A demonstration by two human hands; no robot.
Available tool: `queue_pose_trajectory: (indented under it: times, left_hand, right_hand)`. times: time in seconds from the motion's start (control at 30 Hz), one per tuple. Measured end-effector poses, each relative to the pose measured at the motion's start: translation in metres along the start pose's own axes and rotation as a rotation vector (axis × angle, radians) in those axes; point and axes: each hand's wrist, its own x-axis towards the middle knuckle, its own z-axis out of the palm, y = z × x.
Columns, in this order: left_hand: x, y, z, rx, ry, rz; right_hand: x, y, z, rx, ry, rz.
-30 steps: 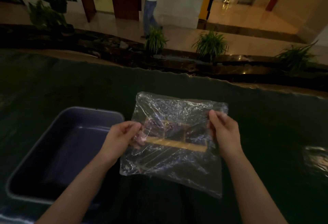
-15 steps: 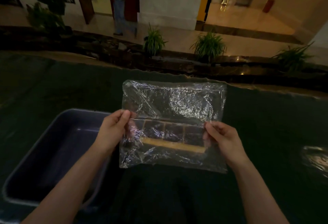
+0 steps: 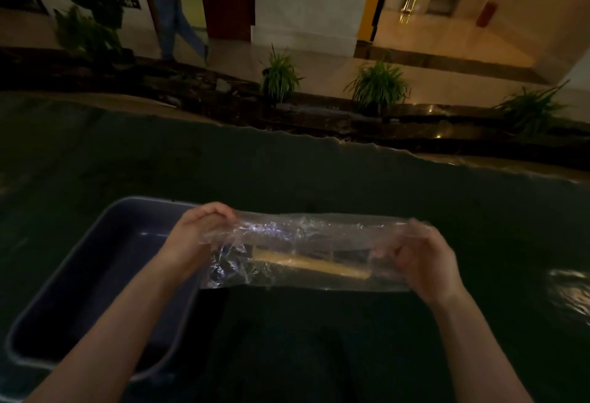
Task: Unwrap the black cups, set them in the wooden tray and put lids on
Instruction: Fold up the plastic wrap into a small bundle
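A clear plastic bag (image 3: 306,233) is stretched between both hands above the dark table (image 3: 319,172). Inside it lies the wooden tray (image 3: 306,263), its pale front rail showing through the film. My left hand (image 3: 199,236) pinches the bag's upper left edge. My right hand (image 3: 421,262) grips the bag's right end, partly under the film. The bag's top flap is folded down toward me. I see no black cups or lids; the tray's compartments are dark and blurred.
A dark blue plastic tub (image 3: 105,240) stands at the left, touching my left forearm. Beyond the table's far edge are potted plants (image 3: 378,86) and a tiled floor where a person (image 3: 174,19) walks. A shiny patch (image 3: 571,294) lies at the right.
Both hands have moved up along the bag and pulled its upper half down and toward me, so the bag now looks flat and low. The person in the background walked left.
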Motion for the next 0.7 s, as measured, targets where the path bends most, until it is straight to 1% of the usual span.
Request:
queue_pose_trajectory:
  times: [0.1, 0.13, 0.17, 0.2, 0.27, 0.3, 0.33, 0.37, 0.47, 0.5, 0.53, 0.57, 0.6, 0.7]
  left_hand:
    - [-0.003, 0.003, -0.009, -0.078, -0.048, -0.080]
    - [-0.004, 0.005, -0.009, -0.074, -0.058, -0.098]
    - [-0.004, 0.006, -0.008, -0.009, -0.041, -0.105]
    - [-0.004, 0.007, -0.006, 0.133, 0.016, -0.107]
    - [-0.003, 0.010, 0.002, 0.523, 0.175, -0.132]
    - [-0.003, 0.013, 0.010, 0.660, 0.201, -0.138]
    - [-0.002, 0.016, 0.017, 0.723, 0.164, -0.134]
    - [-0.002, 0.018, 0.025, 0.748, 0.068, -0.149]
    - [0.000, 0.019, 0.050, 0.852, -0.337, -0.202]
    - [0.002, 0.018, 0.058, 0.854, -0.431, -0.215]
    - [0.003, 0.017, 0.065, 0.833, -0.471, -0.216]
    - [0.004, 0.015, 0.070, 0.810, -0.462, -0.195]
    - [0.006, 0.013, 0.074, 0.793, -0.413, -0.156]
    - [0.008, 0.009, 0.079, 0.669, -0.205, -0.025]
  right_hand:
    - [0.002, -0.008, 0.005, -0.300, -0.013, 0.045]
    - [0.002, -0.009, 0.005, -0.342, 0.002, 0.054]
    - [0.002, -0.010, 0.006, -0.357, 0.014, 0.045]
    - [0.002, -0.011, 0.007, -0.376, 0.025, 0.026]
    - [0.003, -0.015, 0.011, -0.392, -0.016, -0.010]
    - [0.006, -0.018, 0.014, -0.396, -0.058, -0.010]
    - [0.010, -0.023, 0.018, -0.423, -0.103, -0.010]
    - [0.016, -0.028, 0.022, -0.465, -0.149, -0.020]
    - [0.030, -0.048, 0.035, -0.552, -0.271, -0.067]
    - [0.034, -0.054, 0.040, -0.537, -0.285, -0.077]
    - [0.037, -0.060, 0.044, -0.510, -0.280, -0.086]
    - [0.040, -0.065, 0.048, -0.470, -0.252, -0.097]
    - [0.042, -0.068, 0.052, -0.413, -0.191, -0.115]
    - [0.048, -0.067, 0.060, -0.153, 0.131, -0.205]
